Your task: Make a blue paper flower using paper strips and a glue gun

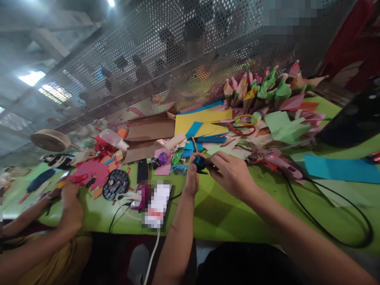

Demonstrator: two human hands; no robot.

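The green table runs left to right, with yellow paper on its far side. Over its near half, the right hand reaches leftward, fingers bent at the blue piece's right side; whether they pinch it, I cannot tell. The left hand points far, fingers closed on the blue piece, whose dark tip points right. Beyond it, a thin stick's long axis runs near to far, its far end leaning slightly left.

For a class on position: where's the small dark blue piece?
In the head view, the small dark blue piece is just right of centre, in the left hand, beside the right hand.
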